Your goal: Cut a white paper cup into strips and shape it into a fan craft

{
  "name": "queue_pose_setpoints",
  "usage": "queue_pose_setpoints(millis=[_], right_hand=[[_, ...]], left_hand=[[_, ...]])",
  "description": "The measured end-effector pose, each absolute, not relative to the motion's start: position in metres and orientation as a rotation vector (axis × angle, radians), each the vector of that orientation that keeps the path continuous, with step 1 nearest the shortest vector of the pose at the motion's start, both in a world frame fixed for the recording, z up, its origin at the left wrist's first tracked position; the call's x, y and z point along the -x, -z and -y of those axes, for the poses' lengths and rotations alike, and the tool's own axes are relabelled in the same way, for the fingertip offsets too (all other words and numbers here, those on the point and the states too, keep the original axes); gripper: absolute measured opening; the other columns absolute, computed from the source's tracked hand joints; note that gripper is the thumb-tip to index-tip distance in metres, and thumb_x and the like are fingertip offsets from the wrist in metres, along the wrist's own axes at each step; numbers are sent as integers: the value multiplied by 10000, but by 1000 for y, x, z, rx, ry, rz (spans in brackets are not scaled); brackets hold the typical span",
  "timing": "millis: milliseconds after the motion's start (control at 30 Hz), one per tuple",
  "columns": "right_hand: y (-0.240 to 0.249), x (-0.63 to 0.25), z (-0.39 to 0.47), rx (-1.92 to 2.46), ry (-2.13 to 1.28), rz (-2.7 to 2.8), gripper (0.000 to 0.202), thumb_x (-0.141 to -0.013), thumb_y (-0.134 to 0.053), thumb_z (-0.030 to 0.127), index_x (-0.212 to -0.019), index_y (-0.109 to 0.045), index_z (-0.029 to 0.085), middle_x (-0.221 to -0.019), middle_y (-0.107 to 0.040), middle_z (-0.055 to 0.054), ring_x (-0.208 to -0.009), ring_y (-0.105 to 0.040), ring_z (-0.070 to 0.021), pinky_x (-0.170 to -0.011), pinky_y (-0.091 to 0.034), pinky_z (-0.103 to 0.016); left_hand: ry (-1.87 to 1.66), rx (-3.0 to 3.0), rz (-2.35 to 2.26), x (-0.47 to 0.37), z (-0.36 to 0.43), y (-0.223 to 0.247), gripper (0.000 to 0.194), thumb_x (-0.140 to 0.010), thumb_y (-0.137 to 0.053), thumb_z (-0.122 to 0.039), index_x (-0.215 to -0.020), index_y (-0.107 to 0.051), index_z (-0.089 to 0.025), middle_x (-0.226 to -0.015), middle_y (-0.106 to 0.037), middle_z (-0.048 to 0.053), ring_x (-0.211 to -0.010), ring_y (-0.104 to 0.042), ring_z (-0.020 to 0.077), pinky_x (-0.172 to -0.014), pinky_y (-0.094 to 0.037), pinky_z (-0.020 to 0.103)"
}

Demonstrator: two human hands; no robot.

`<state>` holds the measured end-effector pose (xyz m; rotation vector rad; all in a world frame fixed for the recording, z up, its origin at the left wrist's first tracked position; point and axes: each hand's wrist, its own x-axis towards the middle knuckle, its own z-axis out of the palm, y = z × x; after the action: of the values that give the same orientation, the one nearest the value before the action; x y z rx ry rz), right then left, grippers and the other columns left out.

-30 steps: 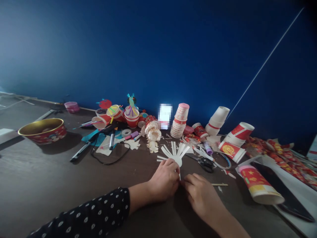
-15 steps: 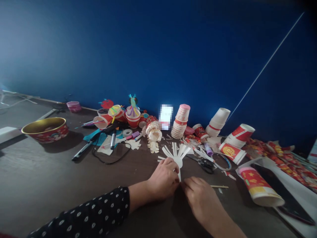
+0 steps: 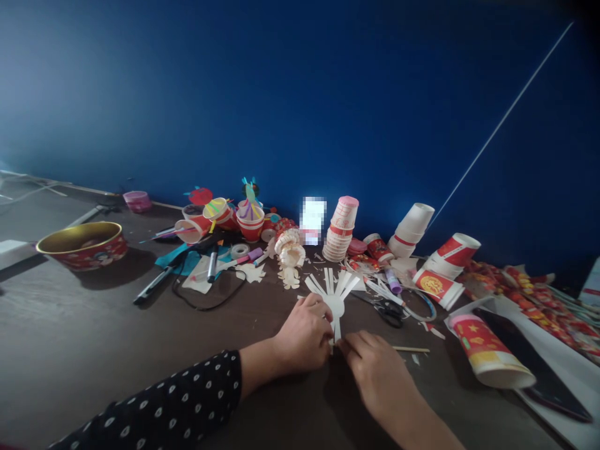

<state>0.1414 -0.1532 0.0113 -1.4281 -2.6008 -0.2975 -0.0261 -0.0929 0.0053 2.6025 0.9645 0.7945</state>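
A white paper cup cut into strips (image 3: 335,307) lies fanned out flat on the dark table, its round base in the middle. My left hand (image 3: 304,330) is closed at its near left side, fingers curled over the strips there. My right hand (image 3: 375,365) is closed too, its fingertips pinching the end of a strip that points towards me. The fingertips of both hands nearly meet, and they partly hide the near strips. A thin wooden stick (image 3: 412,349) pokes out to the right from behind my right hand.
Black scissors (image 3: 390,310) lie right of the cut cup. A red and yellow paper cup (image 3: 490,353) rests on its side by a dark phone (image 3: 539,369). Behind stand stacked cups (image 3: 342,231). Farther left are markers (image 3: 212,265), tape (image 3: 240,251) and a red-gold bowl (image 3: 83,247).
My left hand has shifted slightly left and up. The fingertips of my right hand have moved a little left along the near strip. The cut cup stays nearly in place.
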Motion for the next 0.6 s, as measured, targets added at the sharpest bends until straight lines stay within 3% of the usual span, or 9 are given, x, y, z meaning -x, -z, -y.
queue_pose_setpoints(millis=[300, 433, 600], right_hand=[[-10, -138, 153, 1449, 360, 2593, 189, -742, -595, 53, -887, -650, 161, -835, -629, -38, -782, -537, -197, -725, -362, -313], [-9, -139, 151, 1446, 308, 2576, 183, -745, -598, 63, -887, -653, 165, -843, -627, -42, -796, -534, -201, -750, -368, -312], [-9, -143, 151, 1505, 175, 2511, 198, -795, -528, 50, -865, -649, 191, -856, -626, -34, -799, -534, -188, -727, -389, -293]], left_hand=[[-813, -2594, -961, 26, 91, 0, 134, -599, -548, -81, -628, -630, -183, -789, -628, 16, -888, -458, 209, -732, -340, 337], [-800, -2605, -947, 25, 92, 0, 62, -684, -591, -167, -636, -630, -180, -775, -627, 30, -888, -458, 212, -749, -352, 333], [-753, -2611, -917, 23, 92, 2, 172, -770, -585, -237, -613, -627, -179, -789, -638, 17, -873, -468, 197, -747, -353, 327]])
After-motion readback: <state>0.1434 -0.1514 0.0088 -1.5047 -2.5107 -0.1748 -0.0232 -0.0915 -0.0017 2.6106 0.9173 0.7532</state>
